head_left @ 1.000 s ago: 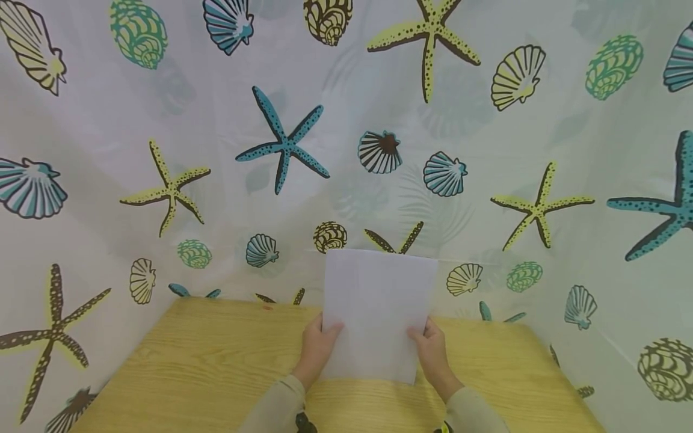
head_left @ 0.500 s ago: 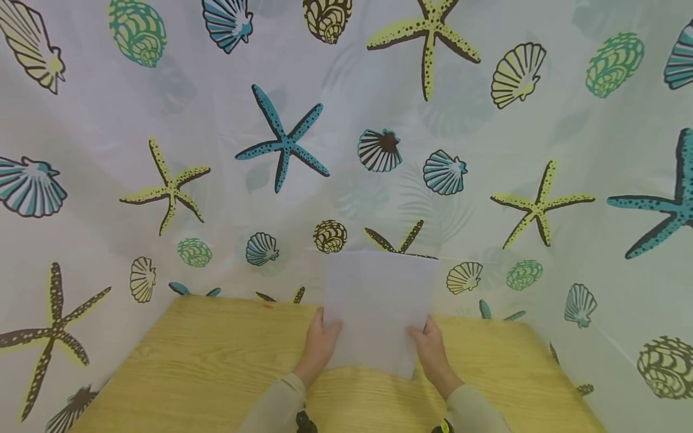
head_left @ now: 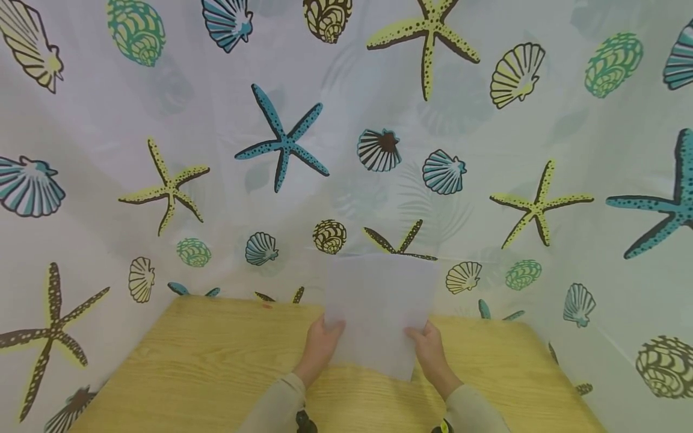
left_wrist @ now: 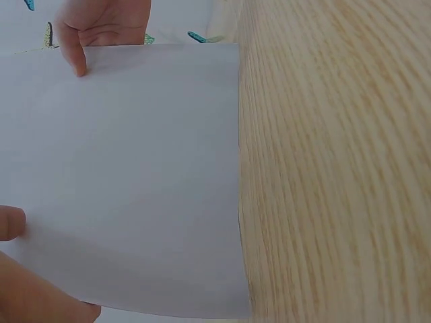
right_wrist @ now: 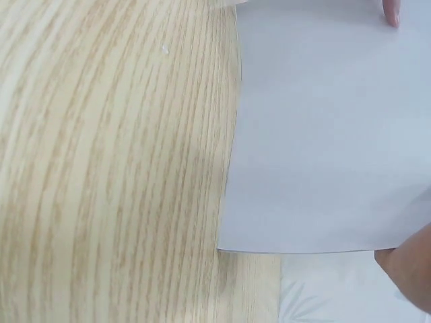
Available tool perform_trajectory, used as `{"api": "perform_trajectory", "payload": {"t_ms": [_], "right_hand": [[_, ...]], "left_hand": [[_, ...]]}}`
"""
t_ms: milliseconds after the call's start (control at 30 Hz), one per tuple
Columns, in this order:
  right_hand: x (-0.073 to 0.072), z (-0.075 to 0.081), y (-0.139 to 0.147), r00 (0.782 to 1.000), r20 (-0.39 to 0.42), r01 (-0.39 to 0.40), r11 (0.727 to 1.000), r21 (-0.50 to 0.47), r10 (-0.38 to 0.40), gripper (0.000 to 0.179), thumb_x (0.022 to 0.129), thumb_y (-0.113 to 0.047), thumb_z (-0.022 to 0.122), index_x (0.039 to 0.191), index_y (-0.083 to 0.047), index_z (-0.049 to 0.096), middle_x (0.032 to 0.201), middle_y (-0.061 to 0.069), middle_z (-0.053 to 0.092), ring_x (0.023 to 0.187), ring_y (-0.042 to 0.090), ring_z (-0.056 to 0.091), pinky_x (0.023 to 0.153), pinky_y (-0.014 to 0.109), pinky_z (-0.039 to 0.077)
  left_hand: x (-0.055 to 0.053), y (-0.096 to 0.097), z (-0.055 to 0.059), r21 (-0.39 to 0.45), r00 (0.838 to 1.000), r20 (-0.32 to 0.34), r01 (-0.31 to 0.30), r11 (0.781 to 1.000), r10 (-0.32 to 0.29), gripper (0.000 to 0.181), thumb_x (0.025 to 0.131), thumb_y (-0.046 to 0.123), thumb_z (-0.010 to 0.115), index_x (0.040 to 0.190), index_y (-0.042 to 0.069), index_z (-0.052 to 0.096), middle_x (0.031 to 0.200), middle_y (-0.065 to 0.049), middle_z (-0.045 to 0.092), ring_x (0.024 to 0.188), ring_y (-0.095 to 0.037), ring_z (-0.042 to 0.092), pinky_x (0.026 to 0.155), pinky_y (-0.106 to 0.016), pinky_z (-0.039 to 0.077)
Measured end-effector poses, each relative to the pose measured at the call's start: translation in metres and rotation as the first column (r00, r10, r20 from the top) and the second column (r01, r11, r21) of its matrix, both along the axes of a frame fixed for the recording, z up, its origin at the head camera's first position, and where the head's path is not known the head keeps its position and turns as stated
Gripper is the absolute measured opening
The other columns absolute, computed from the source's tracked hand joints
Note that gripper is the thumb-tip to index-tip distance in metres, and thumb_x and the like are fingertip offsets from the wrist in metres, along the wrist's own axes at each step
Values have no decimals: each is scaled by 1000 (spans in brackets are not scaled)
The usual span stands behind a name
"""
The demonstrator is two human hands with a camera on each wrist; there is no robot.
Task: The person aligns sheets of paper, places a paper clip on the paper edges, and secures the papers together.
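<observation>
A blank white sheet of paper (head_left: 381,313) is held up over the wooden table, tilted toward the head camera. My left hand (head_left: 320,343) pinches its left edge, thumb on the near face and the other fingers behind. On the opposite edge my right hand (head_left: 430,349) pinches it the same way. In the left wrist view the paper (left_wrist: 135,168) spans between both hands, with the right thumb pressing near the far edge. The right wrist view shows the lower corner of the paper (right_wrist: 310,168) close over the table.
The wooden table (head_left: 216,361) extends to both sides of the hands. White fabric (head_left: 346,198) printed with starfish and shells hangs behind the table and along both sides. A small reddish mark (head_left: 267,307) shows at the table's back edge.
The paper's top edge has dropped slightly and its lower edge has risen a little on the left, so the sheet leans and bows somewhat differently. Both hands keep their grip.
</observation>
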State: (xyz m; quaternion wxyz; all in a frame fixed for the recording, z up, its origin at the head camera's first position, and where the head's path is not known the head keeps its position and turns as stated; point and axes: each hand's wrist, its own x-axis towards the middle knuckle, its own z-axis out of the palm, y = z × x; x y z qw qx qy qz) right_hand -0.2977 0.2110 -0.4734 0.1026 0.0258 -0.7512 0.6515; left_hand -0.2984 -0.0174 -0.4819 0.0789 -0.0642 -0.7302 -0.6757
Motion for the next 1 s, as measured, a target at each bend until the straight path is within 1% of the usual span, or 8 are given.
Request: {"api": "perform_trajectory", "payload": {"t_ms": [167,300,500,567,667,767,833,1000], "right_hand": [[0,2,-1,1000,-2,17,1000,-2,-17,31,89,3,50,119,13,51,115,22,59,103,26,58,89,37,47],[0,2,0,1000,-7,14,1000,6,-14,31,90,2,50,119,13,51,113,21,60,102,26,58,89,39,47],[1,3,-1,1000,-3,4,1000,9,-4,31,90,2,50,119,12,51,112,20,61,102,26,59,89,38,48],[1,3,-1,1000,1,7,1000,14,-7,31,90,2,51,118,12,51,111,19,62,100,25,60,87,36,48],[0,2,0,1000,2,12,1000,29,-12,30,90,1,51,117,14,53,109,19,63,98,23,60,86,35,49],[0,1,0,1000,3,18,999,41,-19,29,90,1,51,116,14,54,109,19,63,98,22,59,86,35,48],[-1,1,0,1000,6,23,999,49,-23,29,89,0,52,115,14,54,110,19,63,100,23,59,89,36,47],[-2,1,1,1000,16,22,998,60,-23,31,89,0,52,116,14,54,114,23,61,108,31,57,94,43,46]], "left_hand": [[-2,-2,0,-8,1000,18,0,1000,0,50,94,21,56,137,-2,44,139,-19,46,129,-36,41,105,-50,32],[-2,-3,1,-7,1000,15,4,1000,-4,47,94,20,56,134,-2,47,136,-19,49,127,-36,43,104,-50,34],[0,-3,1,3,999,22,24,1000,-24,47,95,22,55,134,-4,47,135,-20,49,127,-37,42,105,-50,33],[0,-3,0,1,999,23,25,1000,-25,47,95,22,54,133,-4,47,134,-20,50,126,-37,43,104,-50,33],[0,-3,-2,-10,1000,2,21,1000,-21,46,95,22,54,132,-5,48,133,-21,51,125,-38,44,104,-50,34],[0,-3,-4,-16,1000,4,17,1000,-17,44,96,23,53,131,-4,50,131,-21,53,123,-37,46,102,-50,36],[-1,-3,-4,-21,1000,10,14,1000,-14,43,96,23,53,129,-4,51,129,-21,54,122,-38,47,101,-50,37],[-1,-4,-2,-47,1000,21,-2,999,3,42,96,22,52,128,-5,52,128,-22,55,121,-39,49,100,-51,39]]}}
